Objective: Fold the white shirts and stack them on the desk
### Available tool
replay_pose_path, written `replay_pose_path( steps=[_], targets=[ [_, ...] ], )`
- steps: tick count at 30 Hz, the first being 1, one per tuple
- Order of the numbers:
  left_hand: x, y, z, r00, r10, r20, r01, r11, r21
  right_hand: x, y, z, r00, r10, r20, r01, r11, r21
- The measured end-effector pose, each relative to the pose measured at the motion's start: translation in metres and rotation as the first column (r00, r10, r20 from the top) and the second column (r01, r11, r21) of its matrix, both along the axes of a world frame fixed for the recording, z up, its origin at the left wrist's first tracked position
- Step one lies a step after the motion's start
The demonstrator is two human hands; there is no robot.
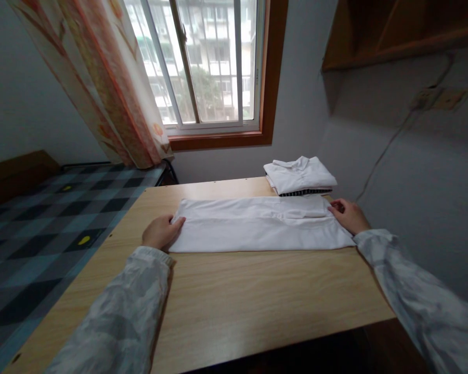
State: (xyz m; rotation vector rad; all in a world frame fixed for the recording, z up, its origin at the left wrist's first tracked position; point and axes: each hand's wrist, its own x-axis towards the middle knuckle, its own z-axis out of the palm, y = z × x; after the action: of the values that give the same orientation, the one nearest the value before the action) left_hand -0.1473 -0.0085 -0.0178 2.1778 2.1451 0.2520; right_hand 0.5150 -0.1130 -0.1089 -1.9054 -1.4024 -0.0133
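A light wooden table (234,296) stands against a pale grey wall (432,208). Behind it, a wood-framed window (214,67) lets in soft daylight and shows apartment blocks outside. A floral orange curtain (113,88) hangs left. A checked blue bed cover (35,228) lies below. A wooden shelf (401,31) hangs upper right.

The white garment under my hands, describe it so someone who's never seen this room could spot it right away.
Start at the window and drop to the wooden table below it. Stretched across the table lies a long white garment, folded into a narrow band, with the left hand on one end and the right hand on the other. Unlike the small folded stack behind it, it lies flat and long.
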Motion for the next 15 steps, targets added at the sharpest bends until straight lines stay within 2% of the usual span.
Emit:
replay_pose_path(
  steps=[4,6,8,11,13,15],
  targets=[
    [-0.012,0.001,0.008,0.999,-0.032,0.036,0.033,0.999,-0.040,-0.004,0.004,0.000,0.999,-0.034,0.016,0.035,0.997,-0.065],
    [-0.015,-0.003,0.012,1.000,0.021,0.016,-0.020,0.999,-0.049,-0.008,0.004,0.003,0.998,-0.048,0.032,0.050,0.996,-0.073],
    [-0.016,-0.008,0.016,0.994,0.112,-0.018,-0.113,0.993,-0.035,-0.016,0.004,0.011,0.992,-0.071,0.100,0.077,0.996,-0.052],
    [-0.016,-0.012,0.018,0.979,0.191,-0.066,-0.193,0.981,-0.017,-0.041,0.000,0.038,0.963,-0.112,0.246,0.098,0.993,0.067],
    [-0.017,-0.012,0.020,0.978,0.185,-0.095,-0.190,0.980,-0.051,-0.072,-0.003,0.058,0.945,-0.023,0.327,-0.020,0.992,0.129],
    [-0.020,-0.009,0.021,0.984,0.157,-0.085,-0.166,0.980,-0.112,-0.114,-0.004,0.072,0.909,0.160,0.385,-0.218,0.970,0.109]
  ],
)
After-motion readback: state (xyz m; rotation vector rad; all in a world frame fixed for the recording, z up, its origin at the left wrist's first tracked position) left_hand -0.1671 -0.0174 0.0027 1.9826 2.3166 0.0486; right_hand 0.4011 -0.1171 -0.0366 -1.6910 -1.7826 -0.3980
